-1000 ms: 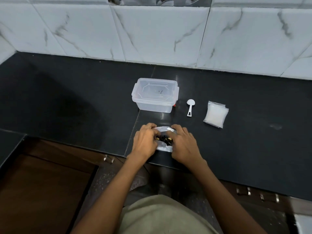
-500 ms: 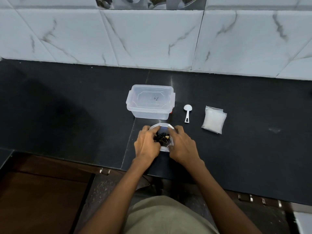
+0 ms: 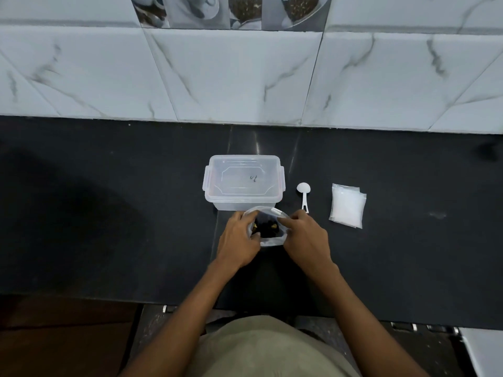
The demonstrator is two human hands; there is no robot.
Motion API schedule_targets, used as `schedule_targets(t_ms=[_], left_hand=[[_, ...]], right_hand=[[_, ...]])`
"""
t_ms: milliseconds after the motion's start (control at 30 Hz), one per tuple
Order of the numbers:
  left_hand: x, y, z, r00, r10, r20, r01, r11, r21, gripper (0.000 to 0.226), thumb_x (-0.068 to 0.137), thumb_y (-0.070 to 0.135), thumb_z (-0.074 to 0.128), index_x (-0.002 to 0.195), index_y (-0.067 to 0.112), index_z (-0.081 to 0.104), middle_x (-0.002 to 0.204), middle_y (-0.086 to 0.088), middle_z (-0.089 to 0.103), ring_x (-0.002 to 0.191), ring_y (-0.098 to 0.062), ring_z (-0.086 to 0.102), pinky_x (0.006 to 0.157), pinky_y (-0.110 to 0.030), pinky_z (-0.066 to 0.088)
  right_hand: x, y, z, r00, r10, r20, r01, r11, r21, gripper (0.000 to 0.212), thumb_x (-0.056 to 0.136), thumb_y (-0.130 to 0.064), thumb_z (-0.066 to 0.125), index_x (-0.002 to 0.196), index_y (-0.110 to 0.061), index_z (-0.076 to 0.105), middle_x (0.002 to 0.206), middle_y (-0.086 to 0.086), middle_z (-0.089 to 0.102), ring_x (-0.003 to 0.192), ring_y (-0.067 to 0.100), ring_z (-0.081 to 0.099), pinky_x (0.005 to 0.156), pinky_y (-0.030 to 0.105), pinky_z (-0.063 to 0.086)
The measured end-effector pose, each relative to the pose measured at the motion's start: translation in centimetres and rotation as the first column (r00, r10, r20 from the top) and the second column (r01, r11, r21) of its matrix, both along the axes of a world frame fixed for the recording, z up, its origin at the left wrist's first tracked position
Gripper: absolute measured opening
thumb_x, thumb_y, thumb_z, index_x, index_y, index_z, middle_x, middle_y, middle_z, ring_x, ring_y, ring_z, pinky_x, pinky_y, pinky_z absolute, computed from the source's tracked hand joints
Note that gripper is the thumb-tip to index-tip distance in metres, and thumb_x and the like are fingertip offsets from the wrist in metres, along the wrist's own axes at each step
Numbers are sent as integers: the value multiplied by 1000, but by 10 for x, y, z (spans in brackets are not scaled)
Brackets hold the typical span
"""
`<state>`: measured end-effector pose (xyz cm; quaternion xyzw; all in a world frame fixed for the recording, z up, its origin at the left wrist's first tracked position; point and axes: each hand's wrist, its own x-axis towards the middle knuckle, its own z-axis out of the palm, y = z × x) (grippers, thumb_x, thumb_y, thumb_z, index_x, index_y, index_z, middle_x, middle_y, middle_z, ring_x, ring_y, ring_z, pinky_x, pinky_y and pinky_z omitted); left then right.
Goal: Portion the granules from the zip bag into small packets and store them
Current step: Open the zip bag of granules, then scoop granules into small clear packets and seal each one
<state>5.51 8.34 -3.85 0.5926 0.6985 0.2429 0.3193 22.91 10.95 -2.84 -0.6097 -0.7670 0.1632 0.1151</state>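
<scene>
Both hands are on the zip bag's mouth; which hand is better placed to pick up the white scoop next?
Right, probably. The right hand is on the zip bag side nearest the white scoop, whose handle points toward it; the left hand would have to cross the bag.

A black polished stone countertop (image 3: 109, 213) runs across the whole width of the view and catches faint reflections near its middle. Behind it rises a wall of large white marble-look tiles (image 3: 231, 77) with grey veins, set with thin dark grout lines. Along the top edge sits a band of decorative tiles (image 3: 231, 10) printed with cups and coffee beans. Below the counter's front edge, at lower left, is brown wooden cabinetry (image 3: 62, 341). The light is dim and cool.
</scene>
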Motion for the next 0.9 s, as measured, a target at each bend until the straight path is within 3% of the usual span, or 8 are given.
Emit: schedule_targets(t_ms=[167, 233, 333, 400, 467, 567, 733, 900], left_hand=[[-6, -2, -9, 997, 1, 82, -19, 975, 221, 43, 82, 11, 75, 123, 23, 72, 133, -1, 52, 126, -19, 50, 105, -40, 49], [-4, -2, -7, 998, 25, 63, -44, 948, 316, 34, 78, 11, 73, 110, 23, 77, 130, -3, 55, 123, -21, 52, 102, -41, 49], [-1, 0, -5, 998, 60, 32, -67, 937, 343, 29, 75, 8, 72, 100, 21, 78, 126, -3, 58, 121, -19, 52, 99, -41, 50], [1, 1, -5, 998, 61, 31, -67, 943, 324, 30, 75, 1, 72, 100, 18, 78, 126, -2, 57, 120, -16, 51, 100, -37, 49], [5, 0, -4, 997, 77, 23, -81, 951, 298, 31, 77, -2, 71, 102, 16, 77, 128, -1, 55, 121, -11, 48, 102, -29, 45], [11, -4, 0, 991, 129, 21, -131, 966, 222, 32, 82, -1, 70, 107, 16, 76, 132, 4, 51, 125, -8, 44, 99, -18, 38], [16, -10, 5, 990, 143, 19, -144, 971, 190, 34, 84, -3, 67, 114, 12, 74, 132, 2, 49, 126, -12, 44, 101, -20, 39], [19, -11, 6, 979, 197, 45, -202, 960, 195, 37, 81, -6, 67, 114, 8, 73, 132, 0, 50, 127, -16, 45, 109, -25, 39]], right_hand=[[-2, -6, -10, 982, -19, -189, 46, 989, 138, 29, 87, -10, 71, 108, -27, 79, 115, -1, 63, 108, 18, 57, 67, 36, 55], [0, -10, -12, 961, -27, -276, 81, 979, 186, 29, 84, -8, 76, 105, -27, 81, 116, -4, 63, 109, 15, 57, 70, 30, 55], [8, -13, -12, 911, -59, -407, 161, 962, 221, 25, 84, -8, 77, 102, -23, 81, 111, -5, 64, 105, 11, 57, 74, 22, 51], [19, -9, -12, 884, -127, -449, 250, 941, 228, 23, 84, -6, 75, 101, -20, 81, 105, -4, 64, 100, 13, 58, 73, 23, 49], [35, 0, -12, 879, -243, -410, 344, 919, 192, 27, 83, -1, 70, 102, -18, 80, 103, -2, 64, 100, 17, 57, 74, 30, 51], [60, 20, -11, 895, -399, -200, 420, 904, 79, 39, 84, -4, 67, 121, -13, 72, 119, 7, 62, 111, 29, 55, 89, 43, 52], [88, 45, -20, 907, -412, 93, 413, 911, 3, 44, 86, -12, 68, 130, -5, 62, 127, 17, 58, 114, 38, 52, 94, 47, 43], [96, 45, -36, 923, -379, 73, 381, 924, -21, 36, 81, -4, 66, 117, -3, 69, 116, 17, 60, 106, 37, 53, 88, 46, 44]])
